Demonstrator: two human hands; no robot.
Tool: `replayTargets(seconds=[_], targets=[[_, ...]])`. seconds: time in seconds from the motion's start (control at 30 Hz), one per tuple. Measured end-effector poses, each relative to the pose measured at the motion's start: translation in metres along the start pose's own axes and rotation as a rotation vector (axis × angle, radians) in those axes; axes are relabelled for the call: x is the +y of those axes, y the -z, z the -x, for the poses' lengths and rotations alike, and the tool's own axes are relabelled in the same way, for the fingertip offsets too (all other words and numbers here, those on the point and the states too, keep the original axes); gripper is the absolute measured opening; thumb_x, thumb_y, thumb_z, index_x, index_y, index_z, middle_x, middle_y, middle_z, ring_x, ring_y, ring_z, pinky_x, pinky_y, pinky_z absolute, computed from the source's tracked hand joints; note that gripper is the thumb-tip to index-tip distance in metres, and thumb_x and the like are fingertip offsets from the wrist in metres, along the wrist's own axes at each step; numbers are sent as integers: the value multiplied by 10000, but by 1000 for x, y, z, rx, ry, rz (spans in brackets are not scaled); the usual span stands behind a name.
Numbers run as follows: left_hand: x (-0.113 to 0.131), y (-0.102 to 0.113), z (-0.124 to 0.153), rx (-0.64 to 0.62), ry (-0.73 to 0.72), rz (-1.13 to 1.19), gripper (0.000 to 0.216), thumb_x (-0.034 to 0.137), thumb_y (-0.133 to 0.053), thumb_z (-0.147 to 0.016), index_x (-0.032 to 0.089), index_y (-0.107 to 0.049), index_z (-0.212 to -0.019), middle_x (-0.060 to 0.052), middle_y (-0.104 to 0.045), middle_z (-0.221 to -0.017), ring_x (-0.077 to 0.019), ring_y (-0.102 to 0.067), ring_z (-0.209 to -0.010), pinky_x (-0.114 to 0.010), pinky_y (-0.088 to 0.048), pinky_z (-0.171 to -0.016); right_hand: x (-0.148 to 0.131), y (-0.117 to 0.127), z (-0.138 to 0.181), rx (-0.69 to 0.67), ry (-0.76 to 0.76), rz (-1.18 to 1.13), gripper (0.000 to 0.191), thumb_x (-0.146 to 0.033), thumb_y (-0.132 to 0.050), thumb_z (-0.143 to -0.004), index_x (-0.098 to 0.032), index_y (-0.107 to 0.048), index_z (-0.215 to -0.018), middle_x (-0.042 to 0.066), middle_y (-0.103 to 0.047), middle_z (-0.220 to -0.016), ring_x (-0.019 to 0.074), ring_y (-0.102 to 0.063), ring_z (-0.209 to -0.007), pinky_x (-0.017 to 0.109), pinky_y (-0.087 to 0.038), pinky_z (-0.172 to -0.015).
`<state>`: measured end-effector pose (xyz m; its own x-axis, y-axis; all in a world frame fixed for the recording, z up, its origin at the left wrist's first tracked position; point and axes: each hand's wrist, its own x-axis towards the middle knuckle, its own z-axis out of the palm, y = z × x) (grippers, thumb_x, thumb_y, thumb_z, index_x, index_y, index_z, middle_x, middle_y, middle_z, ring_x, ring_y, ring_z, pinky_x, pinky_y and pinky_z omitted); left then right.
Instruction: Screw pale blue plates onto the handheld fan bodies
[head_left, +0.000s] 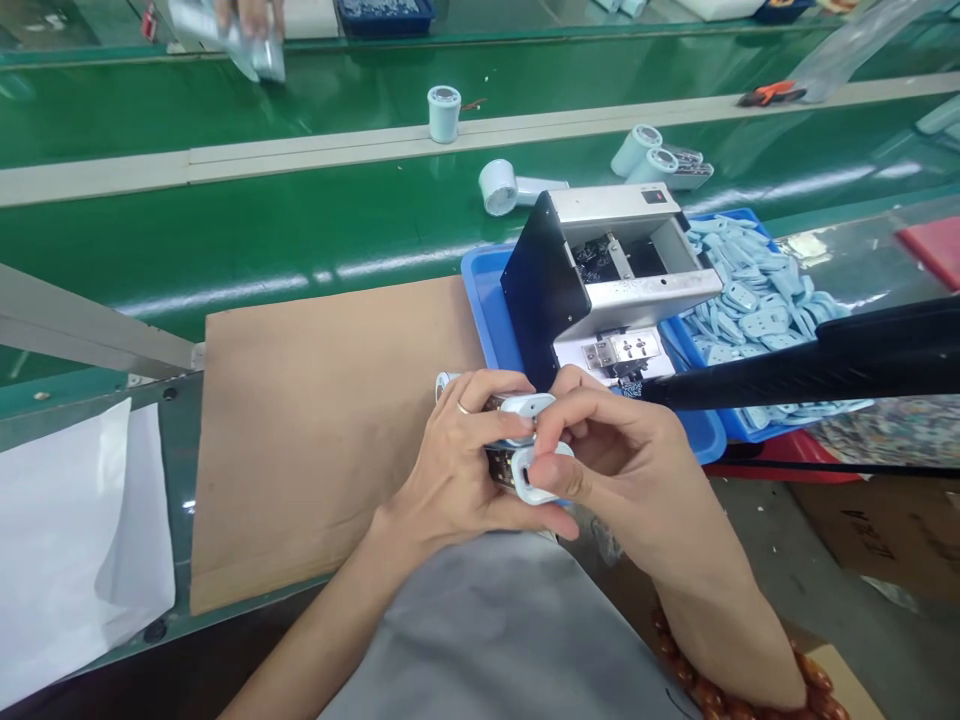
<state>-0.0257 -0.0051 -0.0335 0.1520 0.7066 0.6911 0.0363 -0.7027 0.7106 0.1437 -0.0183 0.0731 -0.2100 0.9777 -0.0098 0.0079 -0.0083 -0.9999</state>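
My left hand (457, 455), with a ring on one finger, grips a small pale blue device (517, 408) whose dark inner board shows between the fingers. My right hand (600, 460) presses a pale blue cover piece (525, 470) against that device with thumb and fingers. Both hands meet just above the near edge of a brown cardboard sheet (322, 430). A metal label dispenser (607, 270) stands right behind the hands in a blue tray (480, 290).
A second blue tray (757, 290) at the right holds several pale blue cover pieces. Finished pale blue devices (510, 187) lie on the green conveyor (300, 220). Another person's hand (247, 15) works at the far side. White paper (75, 540) lies left; a black bar (825, 360) crosses right.
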Motion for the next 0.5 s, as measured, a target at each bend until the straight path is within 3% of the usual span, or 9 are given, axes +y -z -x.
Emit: replayTargets(seconds=[0.13, 0.23, 0.37, 0.5], targets=[[-3, -2, 0, 26, -21, 8, 734, 863, -775, -950, 411, -489, -1453, -102, -656, -1370, -296, -734, -1101, -510, -592, -921, 2, -2, 2, -38, 25, 37, 160, -339, -954, -986, -263, -856, -885, 11, -546, -872, 70, -563, -769, 159, -466, -650], [-3, -1, -2, 6, -31, -26, 754, 859, -808, -931, 430, -480, -1458, -91, -654, -1368, -292, -728, -1100, -513, -592, -915, 8, -8, 5, 70, 60, 13, 174, -290, -973, -956, -242, -805, -954, -8, -528, -866, 71, -565, -758, 159, -472, -631], [-4, 0, -4, -25, -39, -46, 612, 823, -648, -1070, 391, -469, -1465, -113, -668, -1373, -280, -731, -1088, -510, -584, -907, 15, -4, -1, 216, 161, -41, 208, -329, -827, -1098, -199, -705, -991, -14, -560, -851, 62, -552, -723, 146, -484, -633], [-6, -1, -5, -16, -50, -39, 591, 793, -649, -1091, 383, -473, -1479, -116, -666, -1376, -283, -734, -1113, -496, -568, -923, 17, 0, -11, 81, 165, 41, 142, -232, -879, -1042, -181, -754, -999, -25, -640, -836, 49, -599, -725, 123, -491, -630]])
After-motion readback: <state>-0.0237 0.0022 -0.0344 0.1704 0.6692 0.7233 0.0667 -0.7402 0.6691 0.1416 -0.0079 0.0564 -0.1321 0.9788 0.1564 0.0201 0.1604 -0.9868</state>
